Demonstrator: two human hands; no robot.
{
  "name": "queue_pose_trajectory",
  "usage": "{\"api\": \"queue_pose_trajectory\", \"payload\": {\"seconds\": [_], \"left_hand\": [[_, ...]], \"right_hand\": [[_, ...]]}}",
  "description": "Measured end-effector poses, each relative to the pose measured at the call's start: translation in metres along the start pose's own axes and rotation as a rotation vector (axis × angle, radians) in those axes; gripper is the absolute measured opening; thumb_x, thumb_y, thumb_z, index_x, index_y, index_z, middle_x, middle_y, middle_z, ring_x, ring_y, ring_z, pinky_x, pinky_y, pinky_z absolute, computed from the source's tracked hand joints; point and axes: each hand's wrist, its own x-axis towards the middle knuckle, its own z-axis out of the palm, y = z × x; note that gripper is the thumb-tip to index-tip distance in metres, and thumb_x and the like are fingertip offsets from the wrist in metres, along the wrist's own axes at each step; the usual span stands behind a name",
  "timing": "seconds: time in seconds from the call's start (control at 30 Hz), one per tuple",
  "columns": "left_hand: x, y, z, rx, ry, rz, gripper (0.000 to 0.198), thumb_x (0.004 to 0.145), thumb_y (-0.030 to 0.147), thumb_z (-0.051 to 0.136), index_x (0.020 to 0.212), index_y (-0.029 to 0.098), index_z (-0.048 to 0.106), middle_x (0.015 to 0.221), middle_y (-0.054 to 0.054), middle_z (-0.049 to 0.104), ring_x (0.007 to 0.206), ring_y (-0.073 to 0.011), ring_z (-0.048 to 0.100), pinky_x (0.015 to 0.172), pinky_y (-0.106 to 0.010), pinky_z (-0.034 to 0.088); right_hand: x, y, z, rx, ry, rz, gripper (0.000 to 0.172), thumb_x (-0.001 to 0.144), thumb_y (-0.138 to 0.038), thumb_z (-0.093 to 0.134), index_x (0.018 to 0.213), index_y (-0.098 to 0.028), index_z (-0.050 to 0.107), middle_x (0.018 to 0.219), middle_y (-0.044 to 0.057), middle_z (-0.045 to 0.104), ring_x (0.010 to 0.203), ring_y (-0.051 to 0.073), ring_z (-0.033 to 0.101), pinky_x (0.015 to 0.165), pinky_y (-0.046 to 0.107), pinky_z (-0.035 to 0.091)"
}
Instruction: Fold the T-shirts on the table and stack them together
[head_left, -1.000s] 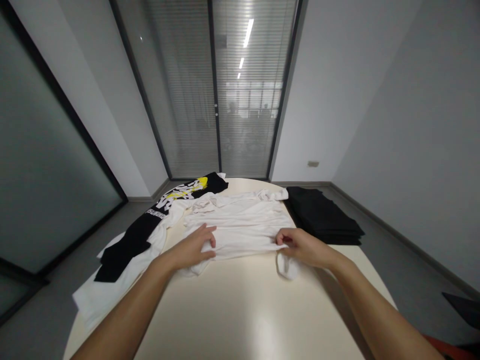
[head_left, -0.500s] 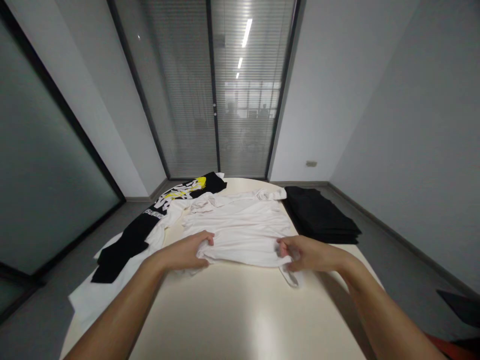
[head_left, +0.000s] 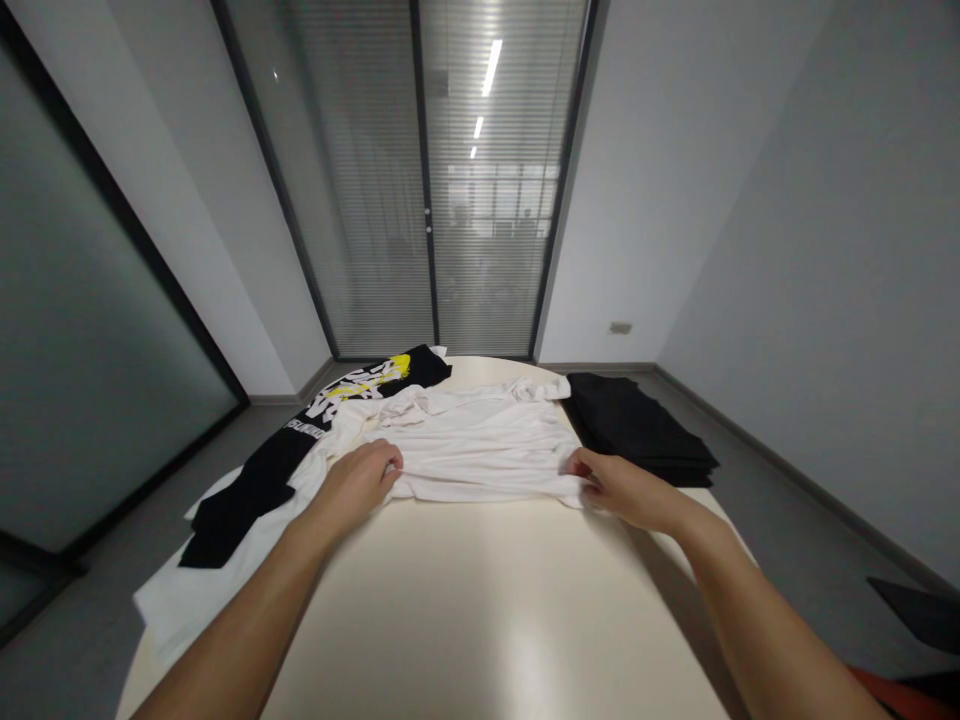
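The left hand (head_left: 367,475) has its thumb and fingers curled together on the near left corner of a white shirt (head_left: 487,440), and the right hand (head_left: 611,487) pinches the near right corner in much the same way. Standing here, I'd worry about those small holds: if one slipped, or one side were pulled harder than the other, the near hem would likely skew, and the ripples running across the thin cloth could set into creases. Both forearms reach in from the near edge of the worktop (head_left: 465,600), angled inward, the wrists low and the backs of the hands up, about level with each other. The shirt lies flat but wrinkled, past the middle toward the far edge. Along the left edge a black shirt (head_left: 251,485) with a print rests on a pale garment (head_left: 191,605), close enough to the white one's left sleeve that a sideways tug might drag it. Near the right edge sits a folded black pile (head_left: 637,420), which a swing of the right hand could knock askew.
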Motion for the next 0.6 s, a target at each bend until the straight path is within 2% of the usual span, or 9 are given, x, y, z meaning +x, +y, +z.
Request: {"api": "queue_pose_trajectory", "payload": {"seconds": [0.07, 0.17, 0.27, 0.33, 0.4, 0.47, 0.6], "left_hand": [[0.000, -0.003, 0.000, 0.004, -0.020, -0.045, 0.016, 0.091, 0.028, 0.049, 0.091, 0.023, 0.064, 0.097, -0.007, 0.070, 0.094, -0.0255, 0.064, 0.077, -0.032, 0.041], [-0.001, -0.012, 0.000, -0.050, -0.083, -0.119, 0.016, 0.084, 0.030, 0.057, 0.098, 0.024, 0.062, 0.091, -0.004, 0.070, 0.082, -0.0228, 0.064, 0.070, -0.029, 0.039], [-0.003, -0.026, -0.002, -0.135, -0.125, -0.147, 0.027, 0.074, 0.025, 0.061, 0.101, 0.025, 0.063, 0.087, -0.001, 0.069, 0.073, -0.0198, 0.063, 0.067, -0.028, 0.039], [-0.004, -0.036, -0.004, -0.187, -0.128, -0.139, 0.030, 0.069, 0.021, 0.060, 0.098, 0.024, 0.065, 0.087, -0.001, 0.069, 0.072, -0.0188, 0.062, 0.067, -0.028, 0.040], [-0.004, -0.043, -0.005, -0.258, -0.115, -0.139, 0.029, 0.064, 0.020, 0.059, 0.092, 0.023, 0.067, 0.087, -0.001, 0.069, 0.071, -0.0183, 0.061, 0.067, -0.027, 0.042], [-0.002, -0.044, -0.007, -0.369, -0.064, -0.148, 0.027, 0.062, 0.023, 0.062, 0.088, 0.022, 0.068, 0.084, -0.002, 0.068, 0.071, -0.0184, 0.060, 0.066, -0.027, 0.045], [0.004, -0.037, -0.012, -0.644, 0.190, -0.299, 0.034, 0.062, 0.036, 0.065, 0.092, 0.020, 0.066, 0.085, -0.004, 0.064, 0.072, -0.0197, 0.060, 0.057, -0.027, 0.049]], "right_hand": [[0.000, 0.001, -0.005, -0.013, 0.032, -0.010, 0.023, 0.078, -0.012, 0.051, 0.100, -0.020, 0.055, 0.085, 0.002, 0.066, 0.075, 0.017, 0.059, 0.071, 0.026, 0.042], [-0.002, 0.001, -0.011, -0.029, 0.082, -0.031, 0.016, 0.080, -0.015, 0.051, 0.094, -0.021, 0.054, 0.078, 0.001, 0.064, 0.070, 0.016, 0.057, 0.066, 0.024, 0.040], [-0.004, 0.003, -0.017, -0.037, 0.158, -0.041, 0.024, 0.078, -0.012, 0.049, 0.097, -0.020, 0.060, 0.086, 0.003, 0.069, 0.077, 0.018, 0.062, 0.071, 0.025, 0.043], [-0.004, 0.006, -0.018, -0.058, 0.212, -0.042, 0.032, 0.076, -0.010, 0.048, 0.102, -0.021, 0.065, 0.094, 0.005, 0.073, 0.084, 0.019, 0.065, 0.076, 0.027, 0.045], [-0.005, 0.008, -0.019, -0.097, 0.259, -0.035, 0.037, 0.075, -0.008, 0.051, 0.105, -0.023, 0.068, 0.093, 0.005, 0.074, 0.083, 0.020, 0.067, 0.076, 0.026, 0.045], [-0.005, 0.009, -0.020, -0.147, 0.312, -0.033, 0.037, 0.075, -0.008, 0.053, 0.103, -0.025, 0.070, 0.087, 0.004, 0.074, 0.077, 0.019, 0.067, 0.072, 0.025, 0.045], [-0.007, 0.014, -0.026, -0.244, 0.448, -0.028, 0.029, 0.076, -0.008, 0.051, 0.094, -0.024, 0.067, 0.076, 0.001, 0.071, 0.065, 0.017, 0.063, 0.061, 0.024, 0.040]]}}
